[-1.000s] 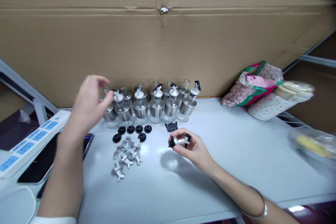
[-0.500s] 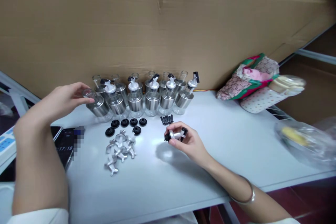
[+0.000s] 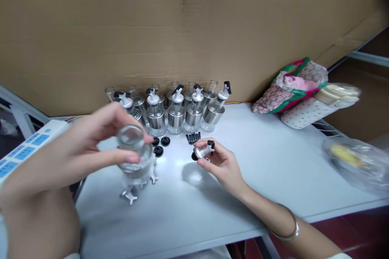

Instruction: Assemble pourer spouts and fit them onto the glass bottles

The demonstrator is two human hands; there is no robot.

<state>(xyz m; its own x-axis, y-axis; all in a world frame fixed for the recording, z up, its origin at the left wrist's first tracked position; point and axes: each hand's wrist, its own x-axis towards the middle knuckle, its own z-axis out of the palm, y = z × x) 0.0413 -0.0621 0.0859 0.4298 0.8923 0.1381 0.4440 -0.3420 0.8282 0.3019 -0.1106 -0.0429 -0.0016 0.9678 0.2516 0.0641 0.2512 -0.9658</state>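
My left hand (image 3: 106, 145) grips a glass bottle (image 3: 135, 166) by its neck, above the silver spout parts (image 3: 130, 196) on the table. In my right hand (image 3: 219, 162), fingers closed, is a silver pourer top (image 3: 203, 152) with a black lever and a black stopper. Beside the bottle lie black rubber discs (image 3: 158, 151), some hidden by my left hand. Small black pieces (image 3: 193, 138) lie in a row behind my right hand. Further back stand several bottles with steel bands (image 3: 176, 116), the front ones fitted with pourer tops.
A cardboard sheet (image 3: 152, 28) rises behind the table (image 3: 243, 170). At the right are a patterned bag (image 3: 273, 93), a dotted white container (image 3: 300, 111) and a clear plastic bag (image 3: 358, 166). A white power strip (image 3: 30, 145) lies at the left.
My left hand has brought the bottle from the left end of the front row toward me and to the right. My right hand has stayed nearly in place, with the pourer top turned slightly.
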